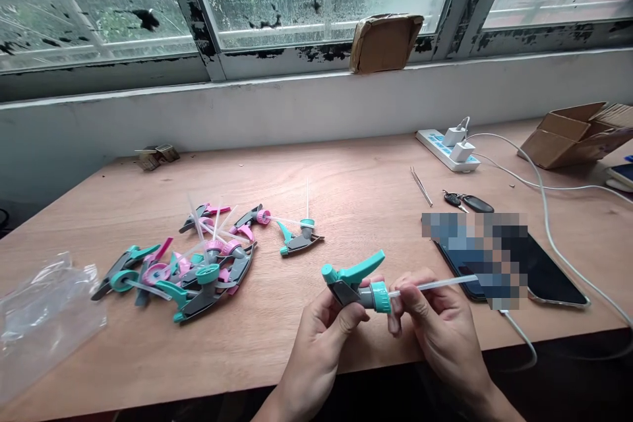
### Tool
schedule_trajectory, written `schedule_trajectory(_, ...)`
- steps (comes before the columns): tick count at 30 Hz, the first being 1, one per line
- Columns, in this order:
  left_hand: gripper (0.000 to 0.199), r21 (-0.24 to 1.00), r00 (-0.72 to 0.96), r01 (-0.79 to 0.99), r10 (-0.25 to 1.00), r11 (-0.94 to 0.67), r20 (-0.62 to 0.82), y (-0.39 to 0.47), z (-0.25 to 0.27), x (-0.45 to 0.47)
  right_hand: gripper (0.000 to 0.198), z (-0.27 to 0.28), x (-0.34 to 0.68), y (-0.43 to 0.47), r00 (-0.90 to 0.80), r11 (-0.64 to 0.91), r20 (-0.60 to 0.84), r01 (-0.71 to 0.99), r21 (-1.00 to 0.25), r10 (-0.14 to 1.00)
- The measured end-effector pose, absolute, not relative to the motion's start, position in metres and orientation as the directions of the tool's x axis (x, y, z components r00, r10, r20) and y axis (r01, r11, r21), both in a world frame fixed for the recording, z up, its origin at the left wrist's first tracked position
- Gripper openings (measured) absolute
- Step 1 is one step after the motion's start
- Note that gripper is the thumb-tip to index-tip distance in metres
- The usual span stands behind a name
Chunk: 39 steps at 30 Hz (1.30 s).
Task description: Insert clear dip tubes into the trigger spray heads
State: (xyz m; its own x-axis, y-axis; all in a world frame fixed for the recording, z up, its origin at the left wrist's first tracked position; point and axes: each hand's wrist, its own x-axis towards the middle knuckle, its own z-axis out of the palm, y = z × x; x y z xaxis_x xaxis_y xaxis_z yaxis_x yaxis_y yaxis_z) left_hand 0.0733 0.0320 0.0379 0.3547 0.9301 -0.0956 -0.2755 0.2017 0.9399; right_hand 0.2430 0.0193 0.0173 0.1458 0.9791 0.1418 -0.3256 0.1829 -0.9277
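Over the table's front edge, my left hand [324,336] grips a teal and grey trigger spray head [361,287] by its body, with the trigger pointing up and right. A thin translucent dip tube [445,283] runs out to the right from its teal collar. My right hand [438,323] pinches this tube between thumb and fingers, close to the collar. One more teal spray head [299,237] stands on the table behind, its tube pointing up. To the left lies a heap of teal, pink and grey spray heads [198,277] with tubes sticking out.
A clear plastic bag [49,316] lies at the left. On the right are phones [558,277], partly blurred out, keys [469,202], tweezers [421,186], a power strip [448,150] with white cables, and a cardboard box [568,138]. Windows and a low wall border the back.
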Motion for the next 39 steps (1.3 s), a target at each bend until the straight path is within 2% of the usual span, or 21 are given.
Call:
schedule_trajectory(4, 0.025, 0.895, 0.411, -0.374, 0.908, 0.244, -0.076, 0.030, 0.040, 0.070, 0.021, 0.045, 0.248, 0.021, 0.243, 0.341, 0.286, -0.227, -0.912, 0.927)
schedule_trajectory(7, 0.019, 0.881, 0.397, -0.401, 0.914, 0.251, -0.080, 0.028, 0.043, 0.069, 0.039, 0.076, 0.244, 0.024, 0.218, 0.317, 0.240, -0.471, -0.823, 0.946)
schedule_trajectory(9, 0.031, 0.867, 0.433, -0.405, 0.896, 0.291, -0.098, 0.027, 0.045, 0.068, 0.050, 0.093, 0.237, 0.026, 0.136, 0.253, 0.214, -0.583, -0.772, 0.967)
schedule_trajectory(11, 0.044, 0.866, 0.476, -0.371, 0.869, 0.336, -0.134, 0.027, 0.045, 0.067, 0.055, 0.104, 0.229, 0.026, 0.132, 0.249, 0.213, -0.610, -0.752, 0.968)
schedule_trajectory(14, 0.047, 0.884, 0.495, -0.275, 0.844, 0.378, -0.207, 0.027, 0.047, 0.068, 0.060, 0.111, 0.219, 0.023, 0.134, 0.258, 0.223, -0.608, -0.751, 0.966)
schedule_trajectory(16, 0.042, 0.911, 0.531, -0.188, 0.818, 0.367, -0.220, 0.026, 0.049, 0.069, 0.061, 0.110, 0.216, 0.019, 0.130, 0.255, 0.223, -0.606, -0.754, 0.966)
schedule_trajectory(20, 0.017, 0.964, 0.625, -0.084, 0.767, 0.251, -0.145, 0.025, 0.055, 0.072, 0.061, 0.102, 0.216, 0.011, 0.181, 0.277, 0.210, -0.611, -0.741, 0.961)
schedule_trajectory(27, 0.015, 0.984, 0.646, -0.066, 0.759, 0.166, -0.085, 0.025, 0.056, 0.071, 0.054, 0.092, 0.207, 0.012, 0.309, 0.392, 0.248, -0.610, -0.689, 0.918)
schedule_trajectory(32, 0.017, 0.985, 0.634, -0.021, 0.764, 0.169, -0.117, 0.024, 0.051, 0.070, 0.057, 0.084, 0.209, 0.012, 0.340, 0.389, 0.213, -0.623, -0.679, 0.916)
schedule_trajectory(39, 0.021, 0.978, 0.589, -0.042, 0.796, 0.204, -0.140, 0.022, 0.045, 0.069, 0.059, 0.080, 0.206, 0.013, 0.372, 0.448, 0.265, -0.594, -0.668, 0.889)
